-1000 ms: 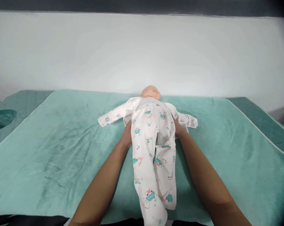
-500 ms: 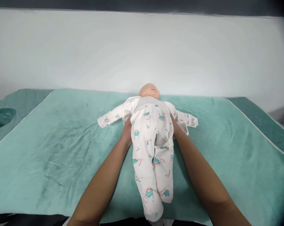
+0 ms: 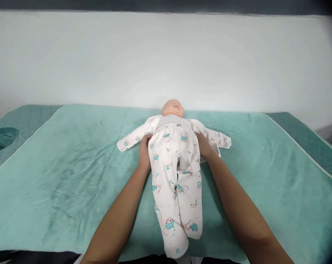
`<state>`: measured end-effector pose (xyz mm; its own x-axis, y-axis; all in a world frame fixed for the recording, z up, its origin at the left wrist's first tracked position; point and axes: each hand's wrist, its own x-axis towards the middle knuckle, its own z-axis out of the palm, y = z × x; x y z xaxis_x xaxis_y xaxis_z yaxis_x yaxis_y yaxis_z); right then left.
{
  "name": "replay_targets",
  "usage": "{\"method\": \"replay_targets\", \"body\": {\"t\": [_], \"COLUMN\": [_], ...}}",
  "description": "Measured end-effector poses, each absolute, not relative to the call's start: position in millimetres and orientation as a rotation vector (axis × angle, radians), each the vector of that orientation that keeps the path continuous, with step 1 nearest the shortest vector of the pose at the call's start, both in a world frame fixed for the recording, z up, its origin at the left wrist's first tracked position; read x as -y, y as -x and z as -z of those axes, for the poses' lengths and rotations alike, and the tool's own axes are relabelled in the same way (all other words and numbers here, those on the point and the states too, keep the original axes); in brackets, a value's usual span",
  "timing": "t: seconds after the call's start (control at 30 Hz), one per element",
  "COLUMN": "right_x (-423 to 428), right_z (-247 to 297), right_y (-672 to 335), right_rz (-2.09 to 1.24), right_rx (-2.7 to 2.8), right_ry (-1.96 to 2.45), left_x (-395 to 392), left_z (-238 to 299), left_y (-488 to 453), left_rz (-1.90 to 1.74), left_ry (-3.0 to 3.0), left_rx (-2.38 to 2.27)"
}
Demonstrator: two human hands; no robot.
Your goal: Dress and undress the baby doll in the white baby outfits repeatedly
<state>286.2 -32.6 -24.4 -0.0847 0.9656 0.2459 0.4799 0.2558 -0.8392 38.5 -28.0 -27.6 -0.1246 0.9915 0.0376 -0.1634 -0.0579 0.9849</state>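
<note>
A baby doll (image 3: 172, 107) lies on its back with its head toward the wall. It wears a white long-sleeved baby top (image 3: 151, 124), sleeves spread to both sides, over a grey layer at the chest. White baby pants (image 3: 163, 179) with teal and pink prints reach up over the belly, their legs pointing at me. My left hand (image 3: 145, 152) is closed at the left side of the pants near the waist, fingertips partly tucked from sight. On the other side my right hand (image 3: 205, 147) grips the pants' edge, its fingers mostly hidden by cloth and the top's open flap.
A teal plush cover (image 3: 80, 183) with pale seams lies under the doll, wrinkled on the left. A darker teal piece with a rounded opening (image 3: 3, 137) is at the far left. Behind the cover stands a white wall (image 3: 166, 55).
The doll and pants have shifted slightly left. My left hand has moved a little left and up and shows more beside the waist; the left sleeve lies slightly lower.
</note>
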Motion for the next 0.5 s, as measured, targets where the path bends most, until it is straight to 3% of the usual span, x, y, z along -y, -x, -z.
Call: {"method": "replay_targets", "body": {"t": [0.23,0.5], "right_x": [40,25], "right_z": [16,14], "right_y": [-285,-280], "right_rz": [-0.454,-0.627], "right_rx": [1.332,1.509], "right_ry": [1.389,1.202], "left_x": [20,1], "left_z": [15,13], "left_y": [-23,-14], "left_rz": [-1.516,-1.278], "left_ry": [-1.611,-1.947], "left_rx": [-1.302,-1.202]}}
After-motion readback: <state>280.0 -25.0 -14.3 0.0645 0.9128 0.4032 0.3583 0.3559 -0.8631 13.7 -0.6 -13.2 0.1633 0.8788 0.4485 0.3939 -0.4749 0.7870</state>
